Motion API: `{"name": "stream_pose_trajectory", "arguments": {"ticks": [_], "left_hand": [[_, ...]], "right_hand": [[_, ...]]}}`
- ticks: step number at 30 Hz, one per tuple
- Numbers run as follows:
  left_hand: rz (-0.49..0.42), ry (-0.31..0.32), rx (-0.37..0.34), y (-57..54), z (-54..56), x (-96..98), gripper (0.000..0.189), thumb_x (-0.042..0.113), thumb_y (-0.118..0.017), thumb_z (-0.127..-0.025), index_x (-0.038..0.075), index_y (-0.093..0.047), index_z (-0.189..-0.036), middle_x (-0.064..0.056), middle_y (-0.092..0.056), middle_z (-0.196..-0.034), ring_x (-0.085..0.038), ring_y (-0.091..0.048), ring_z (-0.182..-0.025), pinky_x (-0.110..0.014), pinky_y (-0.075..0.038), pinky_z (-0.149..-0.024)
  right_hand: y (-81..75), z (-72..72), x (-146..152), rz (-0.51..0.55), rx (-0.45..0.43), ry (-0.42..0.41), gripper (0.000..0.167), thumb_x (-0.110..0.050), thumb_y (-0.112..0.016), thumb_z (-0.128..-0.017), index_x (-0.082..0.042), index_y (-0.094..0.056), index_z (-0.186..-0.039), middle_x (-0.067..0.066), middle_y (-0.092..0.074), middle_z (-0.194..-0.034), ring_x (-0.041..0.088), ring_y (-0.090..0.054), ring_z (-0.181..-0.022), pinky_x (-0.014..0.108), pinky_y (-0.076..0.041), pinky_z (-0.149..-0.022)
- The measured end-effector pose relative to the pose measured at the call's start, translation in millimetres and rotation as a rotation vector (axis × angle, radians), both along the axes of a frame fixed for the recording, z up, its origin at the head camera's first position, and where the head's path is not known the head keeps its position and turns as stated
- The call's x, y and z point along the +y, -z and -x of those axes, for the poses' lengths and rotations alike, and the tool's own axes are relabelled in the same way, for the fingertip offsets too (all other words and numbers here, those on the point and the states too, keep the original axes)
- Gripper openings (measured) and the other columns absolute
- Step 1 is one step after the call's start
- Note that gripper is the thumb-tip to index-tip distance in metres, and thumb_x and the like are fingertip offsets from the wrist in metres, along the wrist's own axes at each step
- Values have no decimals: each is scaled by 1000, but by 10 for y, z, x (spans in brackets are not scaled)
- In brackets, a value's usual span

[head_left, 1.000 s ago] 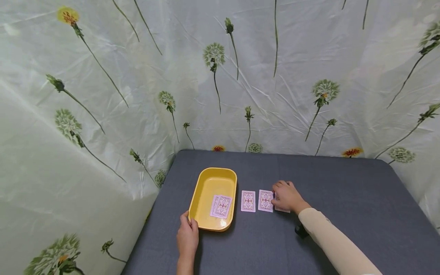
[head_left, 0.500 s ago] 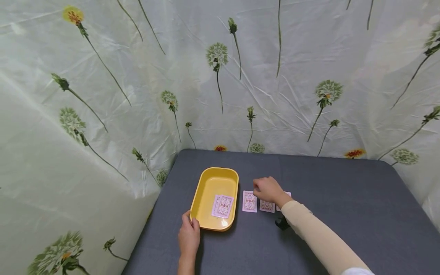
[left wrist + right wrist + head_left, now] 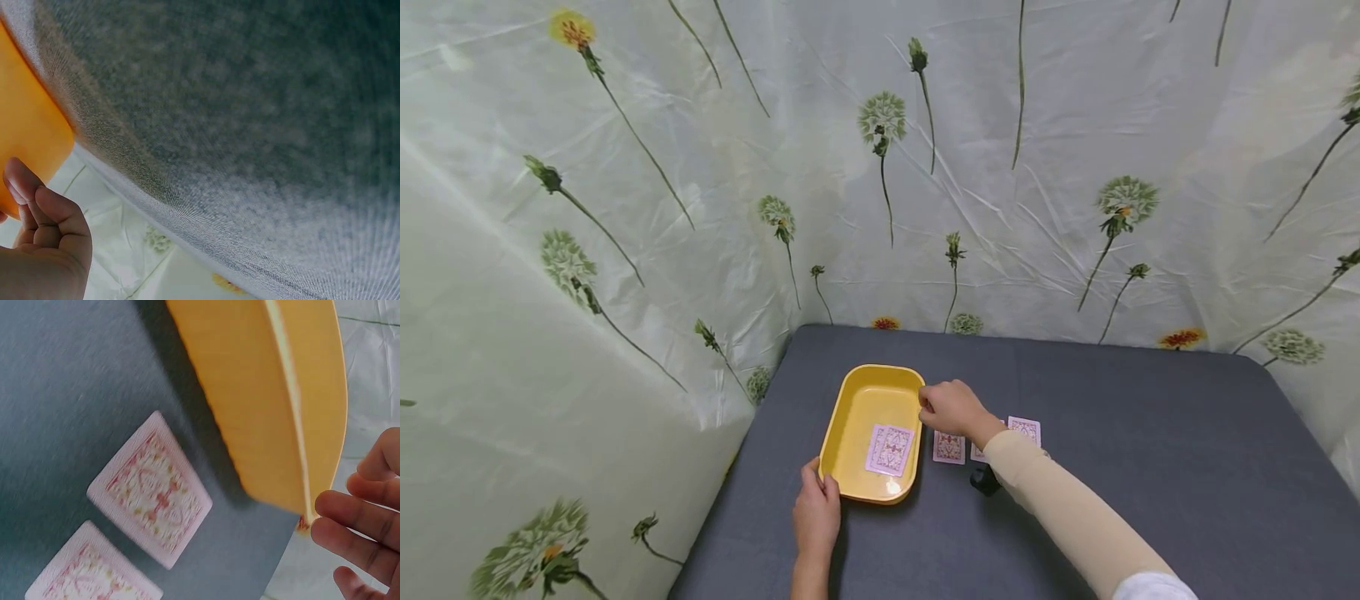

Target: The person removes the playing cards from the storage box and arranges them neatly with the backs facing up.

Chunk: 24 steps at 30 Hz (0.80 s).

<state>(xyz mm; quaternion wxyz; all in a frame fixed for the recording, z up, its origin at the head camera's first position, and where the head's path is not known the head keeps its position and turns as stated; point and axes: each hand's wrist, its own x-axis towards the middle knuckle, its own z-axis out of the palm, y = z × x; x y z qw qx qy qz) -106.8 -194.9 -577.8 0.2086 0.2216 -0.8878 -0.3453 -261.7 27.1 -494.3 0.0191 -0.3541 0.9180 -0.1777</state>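
A yellow plastic tray (image 3: pixel 865 392) stands on the left part of the table with overlapping playing cards (image 3: pixel 892 450), patterned backs up, inside its near right part. My left hand (image 3: pixel 817 508) grips the tray's near left corner, thumb at the rim. In the left wrist view, bent fingers of my left hand (image 3: pixel 53 228) meet the orange-looking tray wall (image 3: pixel 31 119). My right hand (image 3: pixel 951 406) is at the tray's right rim, overlapping it in the head view. No card shows in the loosely bent fingers of my right hand (image 3: pixel 365 519) in the right wrist view.
Three playing cards lie face down in a row right of the tray: a near one (image 3: pixel 949 448), a middle one (image 3: pixel 977 451) partly hidden by my arm, and a right one (image 3: pixel 1024 430). A black device (image 3: pixel 985 480) sits under my right wrist. Flower-patterned sheeting (image 3: pixel 1000 208) hangs behind the dark table (image 3: pixel 1120 433).
My right hand has moved left from above the rightmost card, across the row, to the tray's rim. The three cards stay on the table. My left hand keeps its grip.
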Motion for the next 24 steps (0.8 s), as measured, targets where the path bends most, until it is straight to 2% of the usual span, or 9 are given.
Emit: {"name": "stream_pose_trajectory", "arguments": {"ticks": [3, 6, 11, 15, 19, 24], "left_hand": [[0, -2, 8, 0, 1, -10, 31, 9, -56, -93, -2, -52, -122, -1, -43, -62, -19, -41, -53, -37, -33, -51], [6, -4, 23, 11, 3, -18, 31, 9, -57, -92, -2, -53, -122, -1, -43, -62, -20, -42, -53, -38, -33, -51], [17, 2, 51, 33, 6, -20, 31, 8, -57, -91, -1, -54, -120, -1, -44, -62, -21, -43, -53, -41, -35, -51], [22, 6, 67, 40, 8, -20, 30, 7, -58, -91, -1, -54, -119, -1, -44, -61, -22, -44, -52, -42, -35, -50], [23, -1, 57, 44, 5, -19, 30, 8, -58, -91, -1, -54, -120, -1, -45, -61, -22, -44, -53, -42, -35, -51], [25, -4, 67, 38, -4, -7, 30, 7, -59, -90, -1, -54, -119, -2, -46, -61, -22, -44, -53, -42, -36, -51]], "right_hand": [[-18, -11, -106, -30, -24, 0, 7, -17, -62, -89, -11, -62, -84, -6, -46, -57, 11, -40, -49, 27, -35, -53], [-11, -24, -206, -63, -46, 4, 9, -19, -63, -88, -10, -65, -90, -5, -50, -61, 12, -43, -52, 29, -38, -55], [46, -49, -344, -85, -52, -21, 9, -20, -66, -87, -11, -65, -90, -6, -52, -67, 13, -44, -57, 30, -40, -59], [125, -60, -421, -62, -65, -41, 10, -19, -67, -85, -11, -64, -88, -4, -55, -73, 13, -46, -62, 31, -43, -63], [220, -76, -489, -25, -120, -36, 10, -17, -68, -83, -9, -62, -87, -1, -56, -76, 14, -48, -66, 33, -45, -66], [352, -110, -561, -45, -171, -20, 13, -17, -68, -81, -9, -63, -90, -1, -57, -78, 15, -49, -69, 32, -45, -68]]}}
